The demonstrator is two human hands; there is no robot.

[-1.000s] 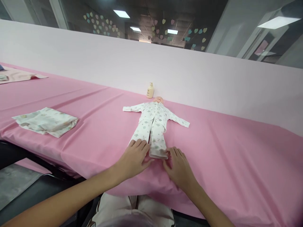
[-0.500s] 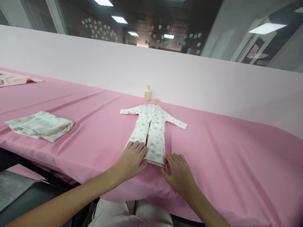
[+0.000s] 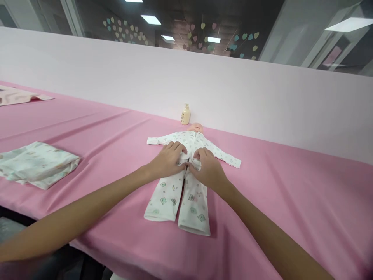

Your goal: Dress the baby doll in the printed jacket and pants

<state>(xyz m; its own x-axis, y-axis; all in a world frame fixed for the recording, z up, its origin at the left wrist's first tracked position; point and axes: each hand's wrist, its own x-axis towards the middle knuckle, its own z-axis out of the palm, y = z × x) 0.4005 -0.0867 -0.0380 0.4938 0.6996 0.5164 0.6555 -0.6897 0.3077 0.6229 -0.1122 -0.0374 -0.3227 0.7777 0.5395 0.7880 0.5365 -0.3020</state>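
A doll lies on its back, its head (image 3: 196, 127) toward the wall. It is dressed in a white patterned baby shirt (image 3: 186, 137) with sleeves spread and matching baby pants (image 3: 192, 198), legs side by side. At the waist, my left hand (image 3: 167, 160) curls its fingers and thumb on the shirt's lower edge. Opposite it, my right hand (image 3: 210, 167) is bent the same way on the other side of the front edge. The two thumbs nearly meet over the middle. My fingers partly hide the hem and the waist of the pants.
A pump bottle (image 3: 185, 114) stands against the white wall (image 3: 116, 77), just behind the doll's head. To the left lies a folded patterned cloth (image 3: 39, 163). A pale pink cloth (image 3: 20, 96) is farther back. Pink sheeting (image 3: 262, 202) covers the table, its front edge near me.
Both hands have left the cuff of the right-hand pant leg and moved up to the shirt's hem at the waist. Both pant cuffs now show uncovered. The view has shifted slightly.
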